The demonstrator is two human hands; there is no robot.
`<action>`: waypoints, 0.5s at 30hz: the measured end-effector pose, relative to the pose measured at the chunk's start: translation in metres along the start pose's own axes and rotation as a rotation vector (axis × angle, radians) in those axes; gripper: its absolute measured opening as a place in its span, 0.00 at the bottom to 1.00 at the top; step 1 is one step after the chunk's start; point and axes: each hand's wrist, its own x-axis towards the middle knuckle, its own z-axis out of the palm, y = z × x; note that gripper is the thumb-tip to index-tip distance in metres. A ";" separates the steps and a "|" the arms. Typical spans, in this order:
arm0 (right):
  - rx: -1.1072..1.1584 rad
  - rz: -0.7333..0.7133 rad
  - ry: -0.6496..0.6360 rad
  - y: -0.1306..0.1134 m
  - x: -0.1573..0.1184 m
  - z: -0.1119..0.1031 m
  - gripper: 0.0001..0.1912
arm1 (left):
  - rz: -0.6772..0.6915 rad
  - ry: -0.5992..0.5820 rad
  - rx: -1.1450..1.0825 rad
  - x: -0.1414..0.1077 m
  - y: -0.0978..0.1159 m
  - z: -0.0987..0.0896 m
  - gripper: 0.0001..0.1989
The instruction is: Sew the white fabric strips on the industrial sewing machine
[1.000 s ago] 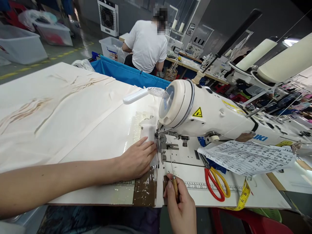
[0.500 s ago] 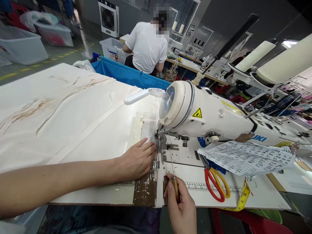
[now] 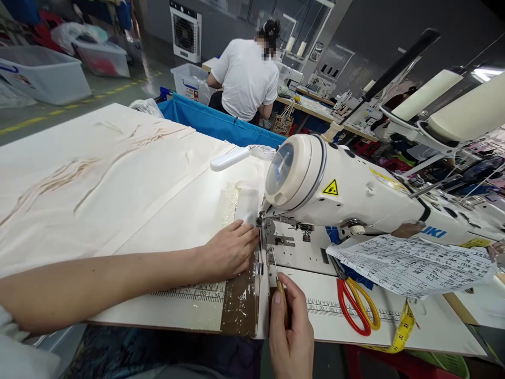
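My left hand (image 3: 232,251) lies flat, palm down, fingers stretched out, with its fingertips close beside the presser foot of a white sewing machine (image 3: 351,189). Beneath it is brown tape (image 3: 239,310) on the table, along a white fabric strip (image 3: 261,310) that runs up to the foot. In my right hand (image 3: 294,334) is an awl with a wooden handle (image 3: 281,300); my fingers are wrapped round it. Its thin metal point reaches toward the strip, just below the foot. Whether the point touches the fabric I cannot tell.
Red-and-yellow-handled scissors (image 3: 357,305), a yellow tape measure (image 3: 404,329) and a written paper sheet (image 3: 414,263) are at the right. White fabric (image 3: 150,184) spreads across the left. Behind a blue cloth bin (image 3: 221,122) sits a person in a white shirt (image 3: 246,79).
The awl's point has moved left and slightly forward, closer to the presser foot and the strip. My left hand stays in about the same place. The whole view has shifted a little.
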 end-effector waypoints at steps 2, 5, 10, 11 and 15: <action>-0.076 -0.215 -0.034 -0.001 0.007 0.004 0.13 | -0.022 -0.011 -0.045 0.002 -0.002 0.000 0.19; -0.205 -0.515 -0.047 -0.005 0.019 0.012 0.12 | -0.041 -0.029 -0.095 0.005 -0.006 -0.001 0.18; -0.429 -0.628 0.033 -0.011 0.030 0.025 0.14 | -0.043 -0.058 -0.121 0.006 -0.009 -0.002 0.17; -0.456 -0.628 0.035 -0.011 0.032 0.027 0.15 | -0.043 -0.055 -0.123 0.007 -0.009 -0.003 0.17; -0.553 -0.629 0.048 -0.012 0.035 0.031 0.17 | -0.051 -0.051 -0.120 0.007 -0.009 -0.003 0.17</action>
